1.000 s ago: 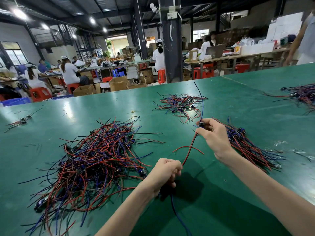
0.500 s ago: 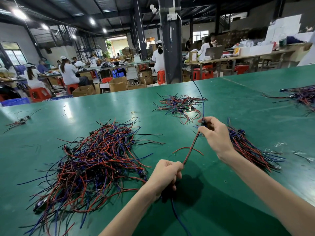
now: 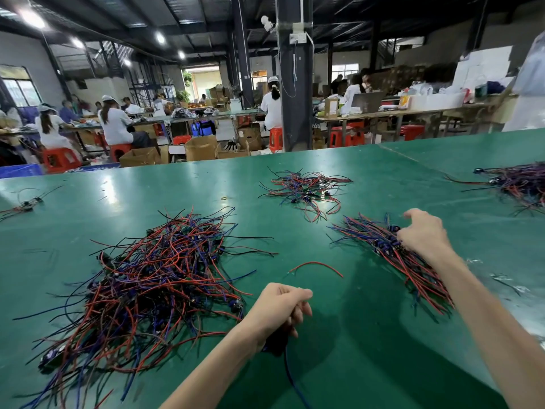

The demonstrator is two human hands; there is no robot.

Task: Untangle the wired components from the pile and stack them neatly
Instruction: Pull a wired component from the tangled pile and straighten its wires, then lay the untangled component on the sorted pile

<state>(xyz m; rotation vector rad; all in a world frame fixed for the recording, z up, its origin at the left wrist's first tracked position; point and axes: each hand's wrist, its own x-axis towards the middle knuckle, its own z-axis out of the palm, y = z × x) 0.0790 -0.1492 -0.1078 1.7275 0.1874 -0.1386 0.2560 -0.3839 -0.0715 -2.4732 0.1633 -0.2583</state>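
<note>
The big tangled pile of red, blue and black wired components [image 3: 153, 287] lies on the left part of the green desk [image 3: 339, 343], its loose ends fanning out in all directions. Right of it, well apart, a neater stack of the same red and blue wired parts [image 3: 392, 258] lies aligned in one diagonal strip. The right hand [image 3: 421, 234] rests on the upper middle of that stack, fingers curled down onto the small dark parts there and thumb lifted; whether it pinches one of them cannot be told. The left hand [image 3: 280, 308] hovers near the pile's right edge, curled into a loose fist around something dark, with a blue wire [image 3: 290, 376] trailing from below it toward the near edge of the desk. Between the two hands a single curved red wire [image 3: 315, 265] lies alone on the green surface. Farther back a smaller loose heap of wires [image 3: 306, 187] sits mid-desk, another heap [image 3: 519, 184] lies at the far right, and a few stray pieces [image 3: 25, 205] rest at the far left
</note>
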